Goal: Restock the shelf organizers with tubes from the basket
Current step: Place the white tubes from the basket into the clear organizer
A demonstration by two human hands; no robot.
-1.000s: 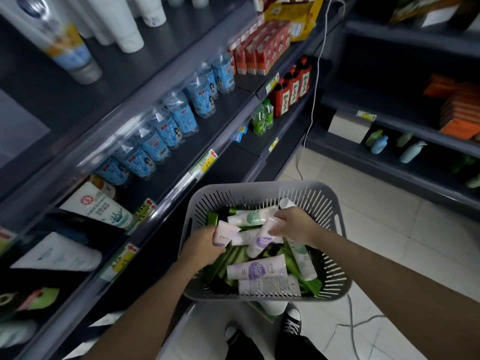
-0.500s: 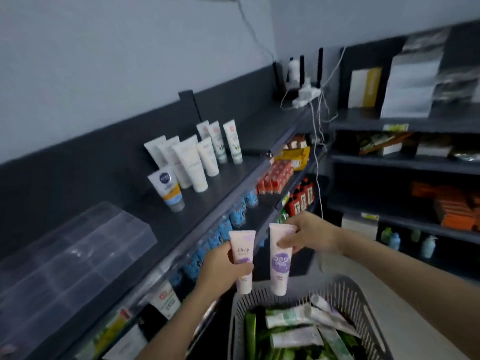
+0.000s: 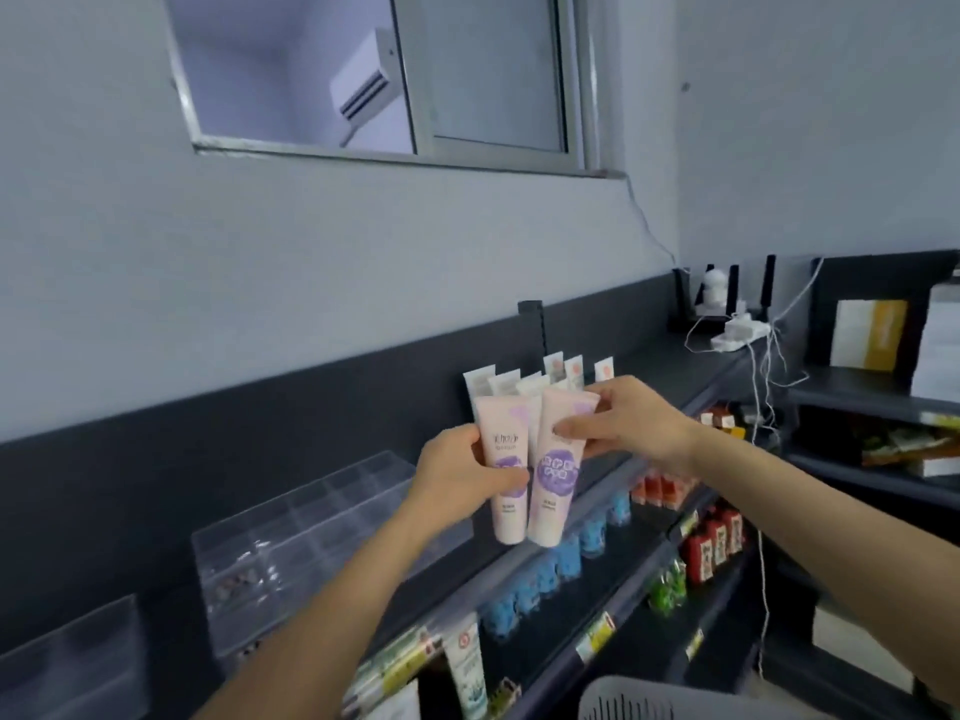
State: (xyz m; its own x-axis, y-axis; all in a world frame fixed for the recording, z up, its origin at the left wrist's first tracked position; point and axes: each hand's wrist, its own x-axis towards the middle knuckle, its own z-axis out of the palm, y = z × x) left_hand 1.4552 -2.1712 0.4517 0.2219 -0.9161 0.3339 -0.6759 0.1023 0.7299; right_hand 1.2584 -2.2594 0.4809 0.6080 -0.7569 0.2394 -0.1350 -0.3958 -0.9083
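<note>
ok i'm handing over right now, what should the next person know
Left hand grips one pink tube; right hand pinches a second tube, both caps down before the top shelf.
The clear organizer on that shelf shows no tubes in it; the basket is below, only its rim in view.
Done: two tubes in hand. Left: slot both into the organizer, then go back to the basket.

"Can you see the whole grey plastic basket?"

"No. The bottom edge cuts it off. Only its rim shows."

"And the white tubes standing at the back?"

"The pink tubes with purple labels hide their lower parts. The label words are too blurry to read."

"The clear plastic box on the far left?"

"Cut off too."
</note>
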